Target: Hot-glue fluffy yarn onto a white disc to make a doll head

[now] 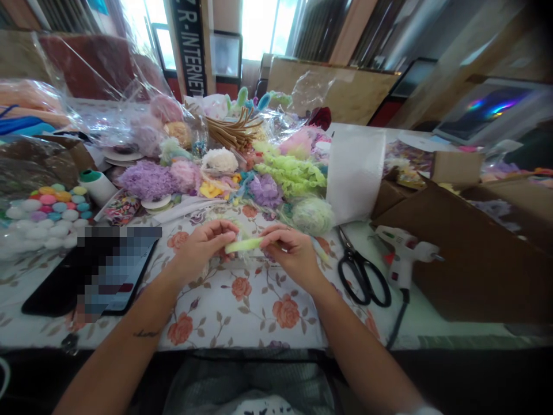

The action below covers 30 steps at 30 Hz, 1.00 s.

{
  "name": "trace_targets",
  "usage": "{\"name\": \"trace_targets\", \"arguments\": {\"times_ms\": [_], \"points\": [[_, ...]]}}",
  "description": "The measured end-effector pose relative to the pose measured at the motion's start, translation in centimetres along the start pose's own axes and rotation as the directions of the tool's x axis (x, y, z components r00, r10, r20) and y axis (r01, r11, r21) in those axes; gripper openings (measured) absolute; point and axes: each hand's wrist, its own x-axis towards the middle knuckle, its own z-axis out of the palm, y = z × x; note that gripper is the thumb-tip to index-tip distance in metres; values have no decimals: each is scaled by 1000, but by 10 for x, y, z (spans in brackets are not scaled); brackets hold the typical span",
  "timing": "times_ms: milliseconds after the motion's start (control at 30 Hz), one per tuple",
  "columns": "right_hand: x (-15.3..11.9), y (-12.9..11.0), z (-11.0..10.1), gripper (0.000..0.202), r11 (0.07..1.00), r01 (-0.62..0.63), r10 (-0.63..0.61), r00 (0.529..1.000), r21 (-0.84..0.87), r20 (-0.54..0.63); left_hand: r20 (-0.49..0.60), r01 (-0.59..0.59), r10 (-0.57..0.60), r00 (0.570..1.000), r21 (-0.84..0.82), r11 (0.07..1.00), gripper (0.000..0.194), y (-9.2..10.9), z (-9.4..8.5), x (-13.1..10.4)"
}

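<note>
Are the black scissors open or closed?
Closed. The black scissors lie flat on the table to the right of the right hand, blades together in one point, the two handle loops side by side.

Craft workshop: yarn pompoms (149, 180) (heaped), glue gun (404, 253), scissors (363, 276).

One pair of scissors (363, 275), one glue gun (404, 253), one phone (93, 276).

Your left hand (201, 249) and right hand (290, 252) pinch a soft, frilly pale-green ribbon strip (242, 245). Beneath lies a matt floral-print tablecloth (242, 311). The scissors (363, 274) have glossy black plastic handles; the glue gun (404, 253) is smooth white plastic; the box (475, 259) is matt brown cardboard.
</note>
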Motion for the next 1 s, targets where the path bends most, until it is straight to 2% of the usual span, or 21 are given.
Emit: {"name": "trace_targets", "arguments": {"times_ms": [100,200,300,367,433,500,600,700,833,1000], "points": [[4,7,-11,8,1000,3,-6,991,-23,-132,-202,-44,22,979,-106,993,26,4,-6,4],[10,14,-22,8,986,-51,16,976,-157,-215,-437,-150,89,895,-109,983,25,3,-18,10],[15,18,-23,9,972,-46,-6,976,-231,-219,-568,-112,163,806,123,986,31,-3,-32,17],[18,18,-20,10,972,5,-68,963,-234,-263,-573,-14,244,782,376,927,42,-8,-38,20],[18,20,-16,11,962,32,-121,939,-270,-322,-535,95,278,798,567,818,56,-12,-42,22],[15,23,-16,12,925,-1,-129,940,-379,-317,-485,182,221,846,653,735,68,-15,-43,23],[4,31,-21,18,807,-86,-23,984,-584,-176,-419,238,118,900,701,673,74,-17,-41,23],[-10,33,-30,20,743,-102,98,994,-661,-43,-398,243,116,910,738,630,74,-17,-38,22],[-19,26,-47,26,807,-122,159,987,-578,13,-388,230,98,916,711,664,73,-17,-35,24],[-13,12,-53,22,859,-255,190,964,-443,-186,-391,166,118,913,619,768,67,-21,-34,26]]}}
